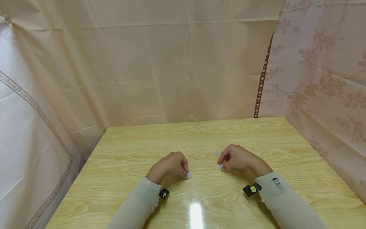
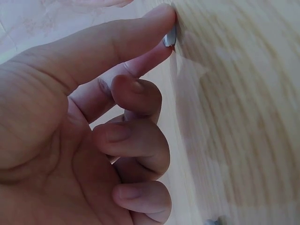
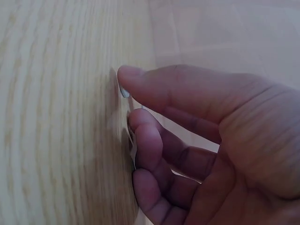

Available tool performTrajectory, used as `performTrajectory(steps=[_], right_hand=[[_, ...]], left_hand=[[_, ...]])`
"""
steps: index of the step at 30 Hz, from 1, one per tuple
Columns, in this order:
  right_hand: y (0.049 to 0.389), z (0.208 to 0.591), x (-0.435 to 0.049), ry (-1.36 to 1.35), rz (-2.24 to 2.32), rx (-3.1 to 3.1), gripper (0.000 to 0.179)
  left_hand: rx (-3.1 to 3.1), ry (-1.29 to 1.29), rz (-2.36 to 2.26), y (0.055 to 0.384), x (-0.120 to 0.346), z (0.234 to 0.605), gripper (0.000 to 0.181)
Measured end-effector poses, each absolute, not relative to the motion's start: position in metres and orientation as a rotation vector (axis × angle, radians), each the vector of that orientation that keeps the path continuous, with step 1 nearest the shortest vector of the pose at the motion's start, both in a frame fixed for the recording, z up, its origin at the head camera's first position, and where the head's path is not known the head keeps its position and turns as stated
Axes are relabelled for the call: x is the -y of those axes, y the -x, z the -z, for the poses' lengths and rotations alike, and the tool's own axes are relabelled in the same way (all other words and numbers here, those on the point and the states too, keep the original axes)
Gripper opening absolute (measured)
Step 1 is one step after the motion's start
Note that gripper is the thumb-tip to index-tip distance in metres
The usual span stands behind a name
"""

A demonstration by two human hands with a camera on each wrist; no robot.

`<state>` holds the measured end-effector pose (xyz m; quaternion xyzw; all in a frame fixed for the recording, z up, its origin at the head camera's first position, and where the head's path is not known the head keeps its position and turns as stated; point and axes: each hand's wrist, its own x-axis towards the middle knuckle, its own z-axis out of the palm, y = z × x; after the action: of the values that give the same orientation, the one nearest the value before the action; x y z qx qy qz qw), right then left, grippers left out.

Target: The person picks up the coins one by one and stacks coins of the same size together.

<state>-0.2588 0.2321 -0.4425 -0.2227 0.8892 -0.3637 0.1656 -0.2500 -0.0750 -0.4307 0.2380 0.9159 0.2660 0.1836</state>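
Note:
My left hand (image 1: pixel 173 166) pinches a small white disc (image 1: pixel 189 175) between thumb and index finger, low over the wooden table. In the left wrist view, that disc (image 2: pixel 171 36) shows edge-on at the fingertips, while the other fingers of the left hand (image 2: pixel 70 117) curl loosely. My right hand (image 1: pixel 236 158) has its thumb and index finger at another white disc (image 1: pixel 220 166) on the tabletop. The right wrist view shows a bit of this disc (image 3: pixel 124 92) under the thumb of the right hand (image 3: pixel 220 126). A further white disc (image 1: pixel 215 153) lies just beyond, left of the right fingers.
The light wooden table (image 1: pixel 128 143) carries a bright reflection near its front. A beige curtain (image 1: pixel 177 73) hangs behind the far edge, and a floral curtain (image 1: pixel 323 79) hangs along the right. Another pale cloth (image 1: pixel 25 133) hangs at the left. Each wrist wears a small black camera (image 1: pixel 249 190).

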Motion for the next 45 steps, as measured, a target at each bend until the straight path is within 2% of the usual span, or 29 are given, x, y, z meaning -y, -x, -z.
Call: performTrajectory(steps=[22,33,45], right_hand=[[0.256,0.447,-0.224,0.651,0.957,-2.553,0.008],[0.251,0.446,-0.212,0.747,0.959,-2.516,0.006],[0.240,0.453,-0.211,0.688,1.010,-2.582,0.005]], left_hand=[[-2.590,-0.673,-0.737,0.251,0.076,0.433,0.015],[-2.577,-0.656,-0.767,0.250,0.077,0.431,0.016],[-2.507,-0.696,-0.854,0.255,0.080,0.436,0.014]])
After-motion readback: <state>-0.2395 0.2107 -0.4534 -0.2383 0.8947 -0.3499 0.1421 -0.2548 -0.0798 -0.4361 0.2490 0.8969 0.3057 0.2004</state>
